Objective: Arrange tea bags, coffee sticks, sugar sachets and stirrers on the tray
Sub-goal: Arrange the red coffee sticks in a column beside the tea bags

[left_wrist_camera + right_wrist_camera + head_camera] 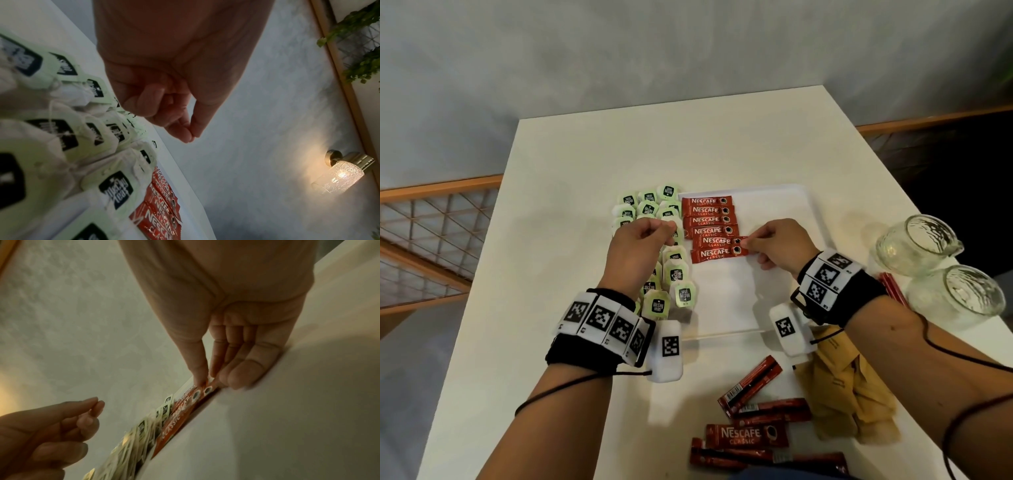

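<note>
Left of centre in the head view, tea bags [667, 253] with pale green tags are seen in rows along the left edge of the white tray [774, 198], which lies on the white worktop [571, 164]. The left hand [642, 245] is held above these bags, its fingers curled with fingertip against thumb; in the left wrist view nothing is seen between them. At the centre, six red coffee sticks [710, 220] are laid side by side in a column on the left part of the tray, labels up. The right end of the fifth stick [717, 241] is pinched by the right hand [779, 245], thumb and forefinger closed on it, while the remaining fingers rest on the tray floor, as the right wrist view confirms. At lower centre, loose coffee sticks [748, 435] are scattered on the worktop in front of the tray, some face down. To their right, a heap of brown sugar sachets [849, 394] is seen. At far right, two ribbed glass jars [941, 267] stand near the worktop edge, with thin red stirrers [892, 289] partly hidden beside them.
</note>
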A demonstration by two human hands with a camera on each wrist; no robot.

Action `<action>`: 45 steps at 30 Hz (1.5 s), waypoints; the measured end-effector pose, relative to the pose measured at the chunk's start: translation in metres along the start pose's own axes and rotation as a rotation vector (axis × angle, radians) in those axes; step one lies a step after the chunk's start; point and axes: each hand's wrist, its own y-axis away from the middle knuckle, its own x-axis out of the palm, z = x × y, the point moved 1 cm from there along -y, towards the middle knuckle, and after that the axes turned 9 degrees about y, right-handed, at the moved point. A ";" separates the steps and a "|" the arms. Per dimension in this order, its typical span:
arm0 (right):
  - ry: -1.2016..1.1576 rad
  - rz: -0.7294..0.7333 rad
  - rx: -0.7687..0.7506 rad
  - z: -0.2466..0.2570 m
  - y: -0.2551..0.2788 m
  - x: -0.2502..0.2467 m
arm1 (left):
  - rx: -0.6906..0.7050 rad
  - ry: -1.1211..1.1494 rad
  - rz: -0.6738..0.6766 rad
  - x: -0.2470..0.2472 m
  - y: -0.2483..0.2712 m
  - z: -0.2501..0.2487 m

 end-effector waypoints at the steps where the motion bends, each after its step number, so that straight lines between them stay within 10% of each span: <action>1: -0.001 -0.013 0.008 0.000 0.000 -0.002 | -0.003 0.002 0.001 0.000 0.000 0.000; 15: 0.072 0.023 -0.042 0.012 0.015 -0.013 | 0.062 -0.113 0.096 -0.004 0.011 -0.015; 28: 0.337 0.259 -0.373 -0.049 0.155 -0.029 | 0.374 -1.025 0.827 0.051 0.158 0.021; 34: 0.506 0.335 -0.449 -0.066 0.181 -0.025 | 0.605 -1.211 0.852 0.048 0.188 0.048; 45: 0.560 0.329 -0.418 -0.075 0.178 -0.016 | 0.497 -1.263 0.806 0.053 0.176 0.045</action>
